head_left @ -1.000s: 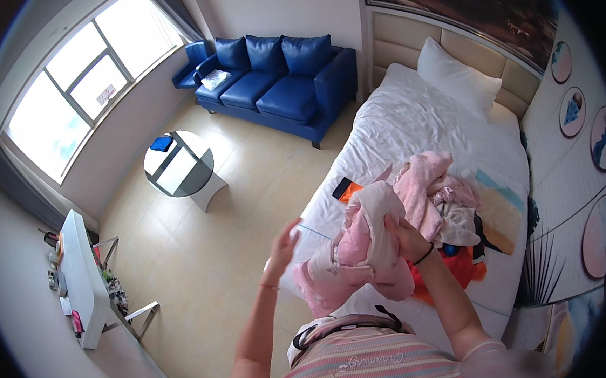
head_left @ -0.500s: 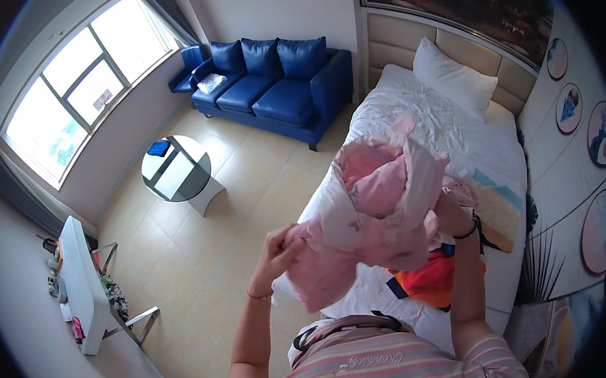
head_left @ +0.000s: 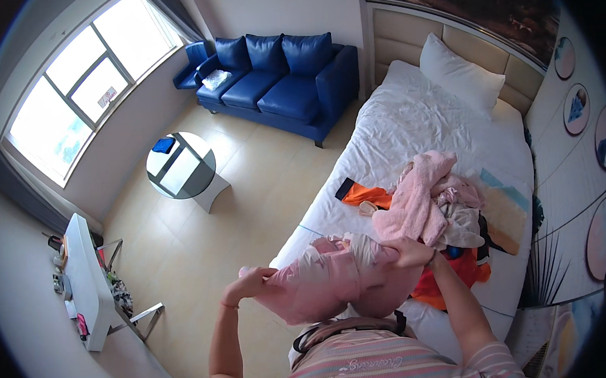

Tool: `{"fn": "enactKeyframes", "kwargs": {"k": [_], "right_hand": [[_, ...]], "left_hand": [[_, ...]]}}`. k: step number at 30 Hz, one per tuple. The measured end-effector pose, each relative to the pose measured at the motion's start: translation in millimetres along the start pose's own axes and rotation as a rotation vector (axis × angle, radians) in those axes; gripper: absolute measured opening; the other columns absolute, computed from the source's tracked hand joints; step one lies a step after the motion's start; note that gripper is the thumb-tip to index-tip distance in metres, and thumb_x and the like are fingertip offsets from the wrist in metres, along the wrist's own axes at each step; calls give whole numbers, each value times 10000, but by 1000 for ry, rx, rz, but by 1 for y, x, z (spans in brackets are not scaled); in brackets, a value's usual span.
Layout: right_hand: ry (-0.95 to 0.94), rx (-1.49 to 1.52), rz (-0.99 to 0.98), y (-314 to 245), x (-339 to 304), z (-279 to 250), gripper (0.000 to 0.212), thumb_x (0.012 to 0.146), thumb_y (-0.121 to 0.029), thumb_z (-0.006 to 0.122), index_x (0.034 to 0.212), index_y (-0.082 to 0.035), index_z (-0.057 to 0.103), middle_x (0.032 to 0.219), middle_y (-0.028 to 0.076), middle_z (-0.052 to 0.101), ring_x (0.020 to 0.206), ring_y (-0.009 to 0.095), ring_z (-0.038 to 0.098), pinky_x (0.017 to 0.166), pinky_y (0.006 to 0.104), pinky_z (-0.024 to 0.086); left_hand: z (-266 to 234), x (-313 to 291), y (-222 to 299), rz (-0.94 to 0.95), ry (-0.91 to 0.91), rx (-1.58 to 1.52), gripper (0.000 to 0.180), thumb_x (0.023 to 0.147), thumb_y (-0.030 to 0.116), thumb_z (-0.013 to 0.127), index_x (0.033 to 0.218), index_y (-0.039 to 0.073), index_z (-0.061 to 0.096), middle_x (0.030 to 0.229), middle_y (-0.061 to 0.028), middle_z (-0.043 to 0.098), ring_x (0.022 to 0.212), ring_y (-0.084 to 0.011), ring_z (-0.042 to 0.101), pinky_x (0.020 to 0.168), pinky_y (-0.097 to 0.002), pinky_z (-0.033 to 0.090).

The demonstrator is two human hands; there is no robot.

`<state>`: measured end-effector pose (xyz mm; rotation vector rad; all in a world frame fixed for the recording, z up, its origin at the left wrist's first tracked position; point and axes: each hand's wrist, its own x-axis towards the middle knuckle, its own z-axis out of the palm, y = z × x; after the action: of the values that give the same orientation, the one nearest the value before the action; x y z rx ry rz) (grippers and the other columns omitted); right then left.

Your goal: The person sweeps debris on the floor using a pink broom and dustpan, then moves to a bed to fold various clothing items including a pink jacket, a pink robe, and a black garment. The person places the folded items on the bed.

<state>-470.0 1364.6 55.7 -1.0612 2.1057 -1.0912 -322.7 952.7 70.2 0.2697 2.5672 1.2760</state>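
A pink and white garment (head_left: 323,279) hangs stretched in front of my waist, its white-edged part uppermost; its exact kind is hard to make out. My left hand (head_left: 250,284) is closed on its left end, and my right hand (head_left: 413,252) grips its upper right side. Past my right hand, a heap of clothes lies on the bed, with a fluffy pink piece (head_left: 417,209) on top. Orange clothing with a dark band (head_left: 363,194) sticks out at the heap's left, and a red-orange garment (head_left: 457,280) lies partly behind my right forearm.
The white-sheeted bed (head_left: 403,119) runs away to the right, with a pillow (head_left: 462,72) at its headboard. A blue sofa (head_left: 289,84) stands against the far wall. On the tiled floor is a round glass table (head_left: 182,173); a white desk (head_left: 85,288) stands at left.
Both hands have come down and nearer my body with the pink garment, which now hangs wider between them. The clothes heap on the bed has come into sight.
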Motion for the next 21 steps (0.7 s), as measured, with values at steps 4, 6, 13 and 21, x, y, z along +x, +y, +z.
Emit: {"fn": "enactKeyframes", "kwargs": {"k": [4,6,13,21], "right_hand": [[169,-287,-78,41,49,-6,473,708,-185,748,1132,-28,612,905,147,628,857,267,624,760,340,480],[416,-258,-353,17,84,-16,422,712,-173,740,1087,-22,620,898,139,594,860,281,595,752,342,456],[596,-527,-462,-41,114,-58,271,688,-64,659,956,-32,650,990,86,636,909,277,589,810,384,441],[276,-854,-570,125,86,34,131,794,-104,551,877,-91,652,1004,37,609,997,244,554,861,415,444]], "left_hand": [[-3,22,-10,-61,331,202,121,734,51,687,850,44,653,663,-170,516,567,-270,444,538,-367,407],[-32,24,-12,53,505,298,213,691,-70,578,858,48,638,806,-163,592,727,-366,573,623,-364,456],[-76,10,91,239,802,546,326,604,-44,700,914,56,681,792,-112,616,774,-305,644,859,-391,529],[136,-5,-74,-175,324,17,311,808,158,688,1116,174,651,1053,-71,599,903,-235,596,771,-379,502]]}}
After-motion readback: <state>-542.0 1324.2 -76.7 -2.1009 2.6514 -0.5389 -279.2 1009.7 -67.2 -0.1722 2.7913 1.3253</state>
